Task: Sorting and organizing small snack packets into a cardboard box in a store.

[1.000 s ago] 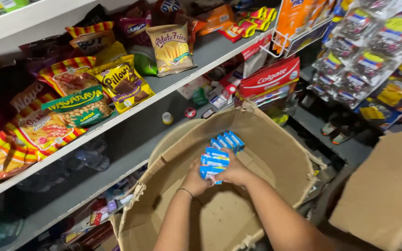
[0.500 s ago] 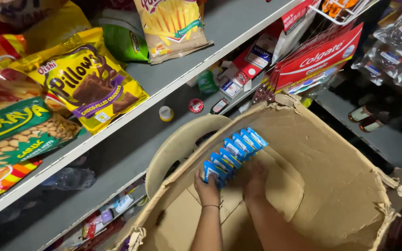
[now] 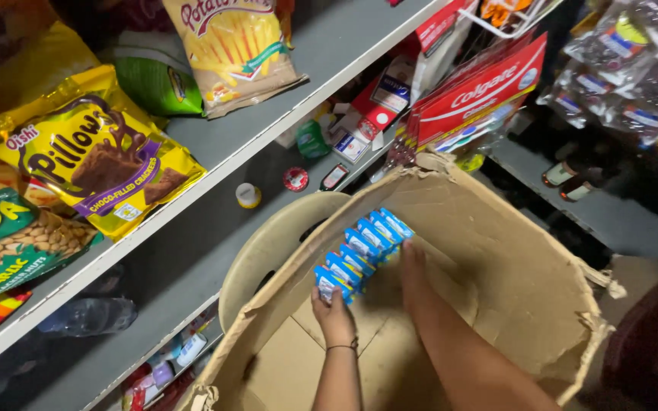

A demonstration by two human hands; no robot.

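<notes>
A row of several small blue packets (image 3: 361, 253) stands along the left inner wall of a torn cardboard box (image 3: 519, 281). My left hand (image 3: 334, 314) rests at the near end of the row, its fingers against the closest packet. My right hand (image 3: 413, 266) presses flat along the right side of the row, near its far end. Neither hand lifts a packet; both steady the line against the box wall. A thin dark band circles my left wrist.
A beige round plastic object (image 3: 276, 247) sits behind the box. Grey shelves (image 3: 215, 221) on the left carry snack bags, among them a yellow one (image 3: 100, 167). Red toothpaste cartons (image 3: 477, 95), small bottles and hanging sachets (image 3: 626, 68) are at the upper right.
Earlier both hands held a stack of blue packets above the box. The packets now stand in a row against the box wall, and the hands have spread to its ends. The camera moved closer.
</notes>
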